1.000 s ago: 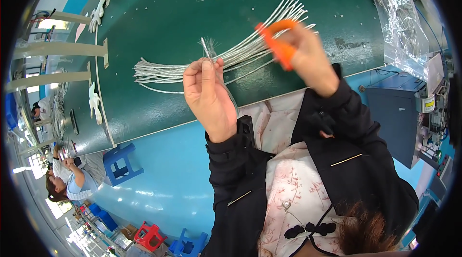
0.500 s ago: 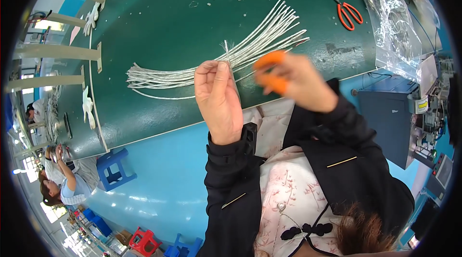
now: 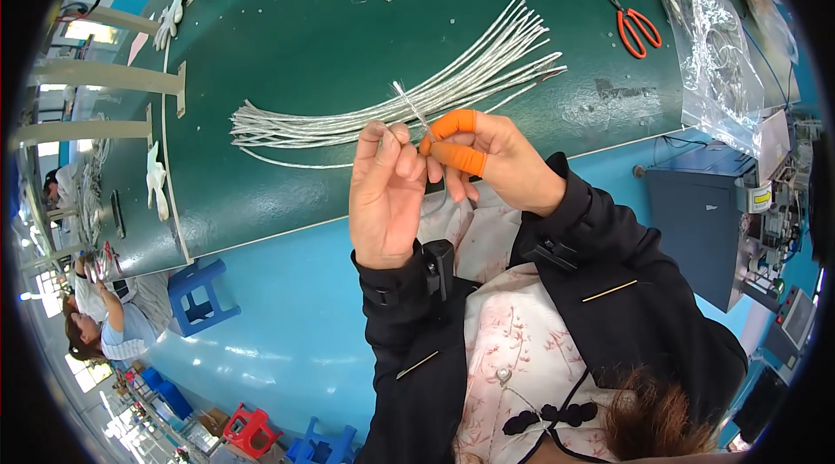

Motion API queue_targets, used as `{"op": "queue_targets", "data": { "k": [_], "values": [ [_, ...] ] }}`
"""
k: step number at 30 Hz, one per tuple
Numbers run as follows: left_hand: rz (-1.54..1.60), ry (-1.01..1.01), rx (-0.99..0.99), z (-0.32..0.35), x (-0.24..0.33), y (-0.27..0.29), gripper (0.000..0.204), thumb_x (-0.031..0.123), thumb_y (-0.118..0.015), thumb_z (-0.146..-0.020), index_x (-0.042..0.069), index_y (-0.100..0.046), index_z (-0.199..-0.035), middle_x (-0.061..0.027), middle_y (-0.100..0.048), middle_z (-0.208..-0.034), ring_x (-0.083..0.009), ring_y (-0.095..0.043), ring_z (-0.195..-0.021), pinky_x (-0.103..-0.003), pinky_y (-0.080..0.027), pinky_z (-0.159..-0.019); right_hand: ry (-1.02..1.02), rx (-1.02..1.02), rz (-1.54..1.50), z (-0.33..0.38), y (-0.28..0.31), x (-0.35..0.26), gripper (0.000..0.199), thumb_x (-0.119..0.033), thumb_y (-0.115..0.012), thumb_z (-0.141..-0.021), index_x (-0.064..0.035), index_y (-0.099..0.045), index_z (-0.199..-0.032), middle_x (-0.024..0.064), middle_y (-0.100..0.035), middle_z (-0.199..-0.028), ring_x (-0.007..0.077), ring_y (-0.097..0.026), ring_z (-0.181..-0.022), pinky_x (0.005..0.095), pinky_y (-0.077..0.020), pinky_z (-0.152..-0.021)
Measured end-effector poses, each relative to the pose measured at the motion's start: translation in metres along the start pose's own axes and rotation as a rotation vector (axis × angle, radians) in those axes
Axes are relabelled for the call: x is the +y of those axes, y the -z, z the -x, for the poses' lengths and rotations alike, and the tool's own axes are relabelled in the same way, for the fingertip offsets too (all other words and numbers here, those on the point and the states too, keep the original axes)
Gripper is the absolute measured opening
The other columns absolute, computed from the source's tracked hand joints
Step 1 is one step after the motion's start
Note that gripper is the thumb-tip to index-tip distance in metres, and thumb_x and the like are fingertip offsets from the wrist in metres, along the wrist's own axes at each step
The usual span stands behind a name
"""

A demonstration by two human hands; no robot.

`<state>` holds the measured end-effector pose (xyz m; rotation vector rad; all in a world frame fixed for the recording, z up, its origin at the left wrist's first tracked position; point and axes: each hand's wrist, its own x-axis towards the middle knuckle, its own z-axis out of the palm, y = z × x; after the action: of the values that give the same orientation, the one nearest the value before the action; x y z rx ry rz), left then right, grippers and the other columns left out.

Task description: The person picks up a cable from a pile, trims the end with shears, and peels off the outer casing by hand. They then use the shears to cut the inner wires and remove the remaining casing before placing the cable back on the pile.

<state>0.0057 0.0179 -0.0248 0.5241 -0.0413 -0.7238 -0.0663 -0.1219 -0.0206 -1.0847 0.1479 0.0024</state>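
Both of my hands are raised close together over the near edge of a dark green table (image 3: 287, 29). My left hand (image 3: 387, 194) pinches a thin white wire (image 3: 410, 106) between thumb and fingers. My right hand (image 3: 487, 160), with orange rubber caps on two fingers, grips the same wire just to the right. Its frayed end sticks up above my fingertips. Behind my hands a bundle of white wires (image 3: 409, 99) lies fanned across the table.
Orange-handled scissors (image 3: 637, 29) lie at the table's far right, beside a clear plastic bag (image 3: 709, 46) of wire. A grey machine cabinet (image 3: 696, 220) stands at right. A blue stool (image 3: 200, 294) and a seated person (image 3: 100, 325) are at lower left.
My hands have drawn together and lower over the table edge. The right hand, earlier raised toward the bundle's far end, now meets the left on the single wire.
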Motion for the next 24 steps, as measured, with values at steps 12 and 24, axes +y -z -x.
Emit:
{"op": "queue_targets", "data": {
  "k": [12, 24],
  "values": [
    [-0.562, 0.066, -0.104, -0.002, 0.028, -0.001, 0.039, 0.010, -0.065, -0.084, 0.000, -0.048, -0.117, 0.0008, -0.047, -0.078, -0.0079, -0.046, -0.071, -0.023, -0.041, -0.069, -0.018, -0.048, 0.212, 0.002, -0.002, -0.002, 0.013, -0.008, -0.051, -0.092, -0.0011, -0.057, -0.102, 0.0033, -0.058, -0.076, 0.0052, -0.050, -0.061, 0.0183, -0.0377, -0.052],
    [-0.553, 0.034, -0.112, 0.002, 0.023, 0.015, 0.012, 0.003, -0.063, -0.083, 0.000, -0.061, -0.094, -0.0060, -0.061, -0.090, -0.0096, -0.051, -0.071, -0.024, -0.043, -0.064, 0.070, -0.124, 0.229, 0.004, -0.004, -0.001, 0.016, -0.002, -0.050, -0.089, -0.0016, -0.055, -0.105, 0.0039, -0.058, -0.081, 0.0059, -0.051, -0.067, 0.0183, -0.0387, -0.056]
  ]
}}
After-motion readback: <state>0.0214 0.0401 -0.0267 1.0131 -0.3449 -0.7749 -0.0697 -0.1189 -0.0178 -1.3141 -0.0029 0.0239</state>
